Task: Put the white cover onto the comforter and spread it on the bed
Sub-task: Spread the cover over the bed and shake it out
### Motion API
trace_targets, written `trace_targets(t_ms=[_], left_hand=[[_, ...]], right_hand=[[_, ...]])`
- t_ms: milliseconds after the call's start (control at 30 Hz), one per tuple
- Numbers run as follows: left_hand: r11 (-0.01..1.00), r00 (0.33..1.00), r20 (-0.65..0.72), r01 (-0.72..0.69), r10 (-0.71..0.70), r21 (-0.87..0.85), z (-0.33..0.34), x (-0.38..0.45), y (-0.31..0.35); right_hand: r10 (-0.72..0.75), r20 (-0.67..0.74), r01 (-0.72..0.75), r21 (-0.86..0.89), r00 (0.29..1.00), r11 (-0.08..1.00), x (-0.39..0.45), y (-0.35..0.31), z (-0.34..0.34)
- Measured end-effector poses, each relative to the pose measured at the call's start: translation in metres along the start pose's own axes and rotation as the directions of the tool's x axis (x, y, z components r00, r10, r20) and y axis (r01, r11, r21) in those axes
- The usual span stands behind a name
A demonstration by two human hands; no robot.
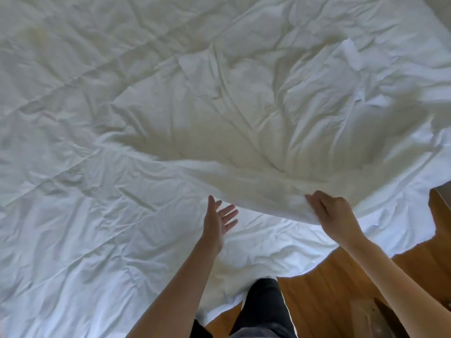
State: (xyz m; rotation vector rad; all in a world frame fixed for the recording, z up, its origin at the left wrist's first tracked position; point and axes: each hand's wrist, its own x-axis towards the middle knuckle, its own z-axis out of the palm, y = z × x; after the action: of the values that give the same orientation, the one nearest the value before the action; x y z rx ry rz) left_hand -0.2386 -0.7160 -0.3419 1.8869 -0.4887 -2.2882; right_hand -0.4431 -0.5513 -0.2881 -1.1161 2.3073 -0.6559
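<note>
The white cover lies wrinkled across the bed and hangs over its near edge. A cream-white comforter lies on it, its near edge lifted off the cover. My right hand grips that lifted edge from above, fingers curled into the fabric. My left hand is held flat, palm turned right and fingers straight, just below and left of the raised edge, above the cover. I cannot tell whether the left fingertips touch the comforter.
Wooden floor shows at the lower right beyond the hanging cover. My dark-trousered legs stand against the bed's near edge. A white strip of the bed shows at the top right corner.
</note>
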Motion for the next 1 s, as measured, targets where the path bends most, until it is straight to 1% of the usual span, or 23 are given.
trace_targets(t_ms=[33, 67, 100, 233, 367, 433, 467, 500, 533, 567, 600, 633, 667, 700, 733, 767, 800, 833, 867, 900, 933, 967, 1000], left_hand=[[0.991, 1.0, 0.027, 0.014, -0.01, -0.136, 0.006, -0.003, 0.009], [0.982, 0.999, 0.041, 0.004, 0.004, -0.187, 0.012, -0.006, 0.018], [0.983, 0.999, 0.038, -0.021, 0.029, -0.181, 0.017, -0.01, 0.026], [0.975, 0.979, -0.118, -0.144, 0.165, 0.168, 0.019, -0.015, 0.04], [0.953, 0.941, -0.264, -0.14, 0.213, 0.27, -0.004, -0.014, 0.043], [0.913, 0.93, -0.297, -0.084, 0.216, 0.399, -0.013, -0.011, 0.043], [0.897, 0.937, -0.29, -0.051, 0.195, 0.438, -0.019, -0.007, 0.042], [0.905, 0.954, -0.262, -0.018, 0.142, 0.424, -0.024, -0.004, 0.041], [0.914, 0.974, -0.212, 0.012, 0.081, 0.407, -0.027, -0.006, 0.041], [0.903, 0.986, -0.164, 0.044, 0.03, 0.428, -0.03, -0.01, 0.039], [0.862, 0.991, -0.129, 0.029, 0.043, 0.505, -0.032, -0.008, 0.033], [0.789, 0.993, -0.081, -0.018, 0.085, 0.614, -0.031, -0.008, 0.027], [0.677, 0.987, -0.02, -0.096, 0.161, 0.729, -0.029, -0.009, 0.02], [0.526, 0.969, 0.07, -0.188, 0.235, 0.829, -0.027, -0.014, 0.012], [0.353, 0.937, 0.184, -0.287, 0.298, 0.89, -0.026, -0.018, 0.003], [0.157, 0.877, 0.302, -0.38, 0.373, 0.911, -0.026, -0.024, -0.005], [-0.019, 0.828, 0.422, -0.447, 0.37, 0.894, -0.029, -0.027, -0.014], [-0.078, 0.846, 0.491, -0.486, 0.206, 0.87, -0.03, -0.032, -0.021], [-0.142, 0.842, 0.527, -0.512, 0.114, 0.847, -0.028, -0.035, -0.028], [-0.221, 0.836, 0.543, -0.517, 0.078, 0.827, -0.026, -0.038, -0.038], [-0.275, 0.848, 0.529, -0.506, 0.013, 0.818, -0.026, -0.051, -0.045], [-0.319, 0.844, 0.532, -0.523, -0.064, 0.79, -0.03, -0.058, -0.052], [-0.275, 0.855, 0.51, -0.514, -0.089, 0.813, -0.034, -0.059, -0.055]], right_hand=[[-0.016, 0.055, 0.016, 0.001, 0.998, 1.0, -0.012, -0.006, 0.002], [-0.033, 0.11, 0.034, -0.003, 0.993, 0.999, -0.023, -0.013, 0.004], [-0.035, 0.158, 0.037, -0.009, 0.987, 0.999, -0.033, -0.022, 0.007], [0.004, 0.277, -0.024, 0.067, 0.961, 0.997, -0.062, -0.052, 0.019], [0.056, 0.441, -0.099, 0.075, 0.896, 0.992, -0.081, -0.07, 0.02], [0.122, 0.581, -0.187, 0.054, 0.805, 0.981, -0.097, -0.07, 0.022], [0.144, 0.674, -0.221, 0.029, 0.724, 0.975, -0.103, -0.071, 0.02], [0.12, 0.748, -0.177, -0.003, 0.652, 0.984, -0.106, -0.067, 0.022], [0.107, 0.789, -0.21, 0.029, 0.605, 0.977, -0.112, -0.067, 0.019], [0.105, 0.829, -0.312, 0.087, 0.55, 0.946, -0.118, -0.064, 0.016], [0.11, 0.851, -0.355, 0.093, 0.513, 0.93, -0.119, -0.064, 0.009], [0.114, 0.853, -0.333, 0.073, 0.509, 0.94, -0.121, -0.054, 0.009], [0.161, 0.842, -0.341, 0.03, 0.516, 0.939, -0.119, -0.051, 0.007], [0.293, 0.817, -0.526, 0.015, 0.497, 0.851, -0.111, -0.048, 0.012], [0.414, 0.708, -0.635, 0.062, 0.572, 0.77, -0.099, -0.044, 0.022], [0.478, 0.52, -0.618, 0.128, 0.708, 0.776, -0.083, -0.051, 0.029], [0.528, 0.287, -0.58, 0.139, 0.799, 0.802, -0.066, -0.055, 0.04], [0.507, 0.054, -0.509, 0.141, 0.86, 0.849, -0.046, -0.063, 0.057], [0.41, -0.098, -0.403, 0.088, 0.907, 0.911, -0.025, -0.078, 0.077], [0.269, -0.149, -0.267, 0.034, 0.952, 0.963, -0.004, -0.099, 0.094], [0.123, -0.044, -0.124, -0.014, 0.991, 0.992, 0.011, -0.121, 0.115], [-0.018, 0.109, 0.026, -0.08, 0.994, 0.996, 0.023, -0.139, 0.14], [-0.104, 0.25, 0.144, -0.146, 0.963, 0.979, 0.036, -0.154, 0.165]])
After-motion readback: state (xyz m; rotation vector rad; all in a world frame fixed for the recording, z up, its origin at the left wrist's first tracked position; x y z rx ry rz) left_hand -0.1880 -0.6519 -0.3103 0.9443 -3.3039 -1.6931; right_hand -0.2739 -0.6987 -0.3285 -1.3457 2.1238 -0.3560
